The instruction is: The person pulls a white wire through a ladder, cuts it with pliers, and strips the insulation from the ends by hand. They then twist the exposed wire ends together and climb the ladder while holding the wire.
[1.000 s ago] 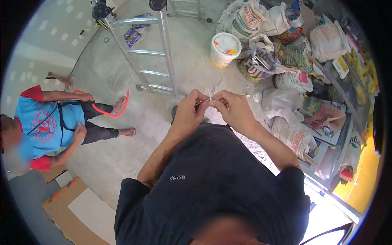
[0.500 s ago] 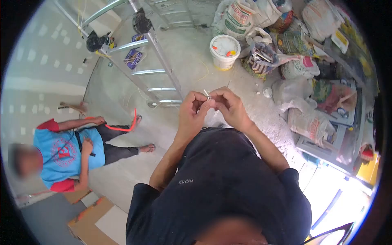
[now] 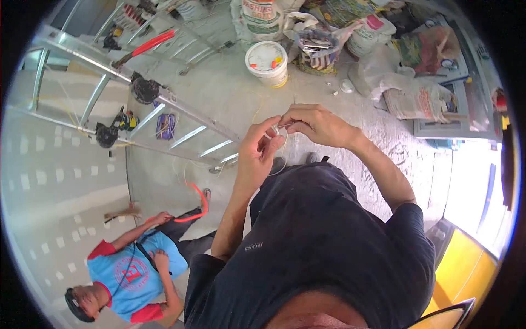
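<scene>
My left hand (image 3: 259, 149) is closed, with thumb and fingers pinching a thin whitish wire (image 3: 285, 163) that hangs in a loop below it. A small pale piece (image 3: 276, 130) shows at the fingertips, too small to name. Beside it, my right hand (image 3: 319, 125) is also closed, its bent fingers pinching the wire near the left fingertips. Both hands are held up in front of my dark shirt (image 3: 329, 236), above the concrete floor.
An aluminium ladder (image 3: 186, 112) stands on the left. Beyond my hands are a white bucket (image 3: 267, 68) and several filled sacks (image 3: 260, 19). At the lower left, another person (image 3: 131, 268) holds an orange tube (image 3: 201, 205). A purple box (image 3: 165, 126) lies near the ladder.
My view has shifted, showing more of the ladder. My right hand's fingers have turned more sideways, and a loop of wire now shows below the hands. The other person appears lower in view.
</scene>
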Available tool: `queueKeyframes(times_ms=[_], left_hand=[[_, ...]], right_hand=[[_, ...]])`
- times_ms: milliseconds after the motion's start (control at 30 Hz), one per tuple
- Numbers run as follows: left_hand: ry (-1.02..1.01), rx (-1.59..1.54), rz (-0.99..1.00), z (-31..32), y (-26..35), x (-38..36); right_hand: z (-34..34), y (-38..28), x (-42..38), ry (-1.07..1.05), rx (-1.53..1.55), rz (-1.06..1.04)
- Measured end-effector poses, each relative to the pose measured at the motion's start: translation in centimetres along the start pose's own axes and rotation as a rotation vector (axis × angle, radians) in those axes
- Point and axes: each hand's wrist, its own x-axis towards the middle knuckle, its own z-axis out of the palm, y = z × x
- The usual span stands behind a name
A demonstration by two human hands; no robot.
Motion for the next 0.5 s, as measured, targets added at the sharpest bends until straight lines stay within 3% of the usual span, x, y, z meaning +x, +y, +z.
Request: queueKeyframes(times_ms=[167, 500], left_hand=[[-0.025, 0.348, 0.213, -1.2, 0.2, 1.7], [-0.153, 0.480, 0.296, -5.3, -0.7, 3.1]], right_hand=[[0.6, -1.1, 0.0, 0.105, -0.240, 0.023], [4.5, -1.8, 0.8, 0.261, -0.446, 0.086]])
